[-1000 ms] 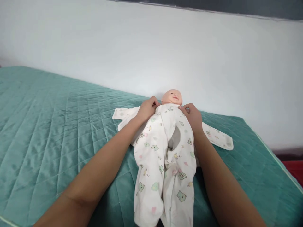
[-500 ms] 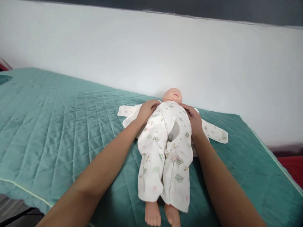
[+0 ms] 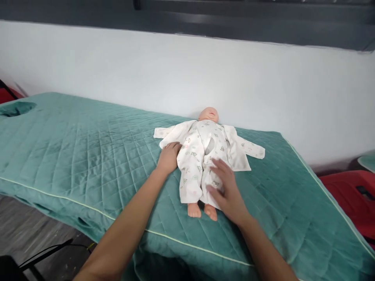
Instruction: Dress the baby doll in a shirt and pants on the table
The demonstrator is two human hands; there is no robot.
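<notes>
So the baby doll [image 3: 209, 114] is lying on its back on a green quilted bed [image 3: 96, 156], head up by the white wall [image 3: 131, 70] and bare feet [image 3: 194, 210] toward the near edge. It's got white printed pants [image 3: 190, 171] on that reach up to the chest, with a greyish patch showing at the crotch. A white top [image 3: 238, 154] is spread out around the upper body, sleeves out to both sides.

The left hand [image 3: 169, 159] is down beside the doll's hip, right at the edge of the pants, fingers pretty much together — thumb's hidden, so I can't tell if it's pinching any fabric. The right hand [image 3: 227, 189] is in front of the lower leg with its fingers spread and the thumb well apart. No clue whether it's touching the cloth — can't tell from this angle. There's something red [image 3: 348, 195] off past the bed's right edge.
</notes>
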